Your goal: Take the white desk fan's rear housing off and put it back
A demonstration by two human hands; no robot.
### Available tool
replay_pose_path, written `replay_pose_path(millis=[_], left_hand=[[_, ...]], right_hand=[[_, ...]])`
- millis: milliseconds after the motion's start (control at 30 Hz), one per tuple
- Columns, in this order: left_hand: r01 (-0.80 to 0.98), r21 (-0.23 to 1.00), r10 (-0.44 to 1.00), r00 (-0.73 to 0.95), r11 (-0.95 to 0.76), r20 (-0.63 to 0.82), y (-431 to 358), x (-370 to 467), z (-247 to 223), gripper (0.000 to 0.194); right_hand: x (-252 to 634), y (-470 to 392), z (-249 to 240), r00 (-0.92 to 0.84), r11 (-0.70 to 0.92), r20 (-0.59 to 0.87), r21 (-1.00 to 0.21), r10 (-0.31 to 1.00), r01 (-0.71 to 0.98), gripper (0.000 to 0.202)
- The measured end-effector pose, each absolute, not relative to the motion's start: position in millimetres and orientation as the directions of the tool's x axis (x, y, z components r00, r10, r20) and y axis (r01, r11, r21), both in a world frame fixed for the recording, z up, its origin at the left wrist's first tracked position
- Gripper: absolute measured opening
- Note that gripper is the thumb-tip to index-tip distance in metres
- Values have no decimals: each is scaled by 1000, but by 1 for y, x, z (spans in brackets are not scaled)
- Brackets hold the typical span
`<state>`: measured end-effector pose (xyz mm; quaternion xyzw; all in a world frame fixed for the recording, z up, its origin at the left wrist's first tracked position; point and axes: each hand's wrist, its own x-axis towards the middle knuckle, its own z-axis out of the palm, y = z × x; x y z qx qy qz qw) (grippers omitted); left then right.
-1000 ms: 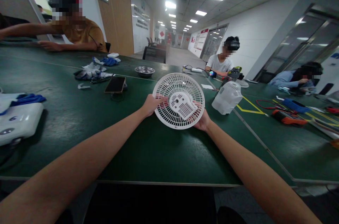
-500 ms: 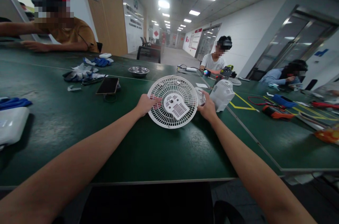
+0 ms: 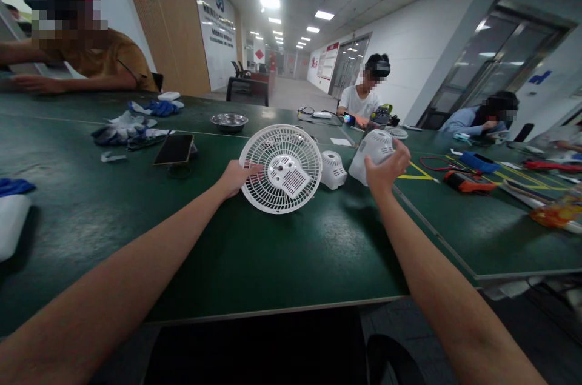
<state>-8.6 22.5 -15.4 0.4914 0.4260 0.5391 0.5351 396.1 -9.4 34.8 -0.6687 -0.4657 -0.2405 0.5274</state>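
Observation:
My left hand (image 3: 237,177) grips the left rim of a round white fan grille (image 3: 291,177), its thumb over the ribs, and the grille is tilted up above the green table. Just right of the grille sits a small white vented housing (image 3: 333,170). Further right, my right hand (image 3: 389,165) is curved round the right side of a larger white plastic housing (image 3: 366,151), fingers on its top and thumb on its near face. The far side of that housing is hidden.
On the green table (image 3: 273,270) lie a phone on a stand (image 3: 174,150), gloves (image 3: 125,128), a metal bowl (image 3: 229,122), a white case (image 3: 13,224) and an orange multimeter (image 3: 469,182). Three people sit around: far left, across and at the right.
My right hand has let go of the grille's right edge and moved right onto the larger white housing. The small housing now shows fully. My left hand still holds the grille.

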Motion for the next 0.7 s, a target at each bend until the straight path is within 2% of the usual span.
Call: replay_pose_path(millis=[67,167,233,300,433,567,700], left_hand=[[-170,983,995,60,-64,75,21,-8,-15,23],[-165,985,996,58,-57,68,20,-8,-14,22],[-159,986,997,52,-55,64,19,-8,-13,22],[-159,986,996,59,-54,64,19,-9,-13,21],[-153,987,995,78,-46,58,21,-9,-14,21],[-157,986,996,61,-50,61,21,-8,-14,20],[-155,986,996,60,-59,69,19,-6,-11,19]], right_hand=[[414,-1,26,556,-50,739,-583,380,811,84],[432,13,5,657,-53,543,-749,523,661,99],[438,19,-6,674,-90,427,-803,603,589,98],[439,22,-13,681,-130,377,-812,628,569,94],[433,22,-12,692,-133,419,-794,588,594,87],[416,16,5,662,16,539,-782,521,624,82],[387,3,23,542,133,667,-685,511,717,84]])
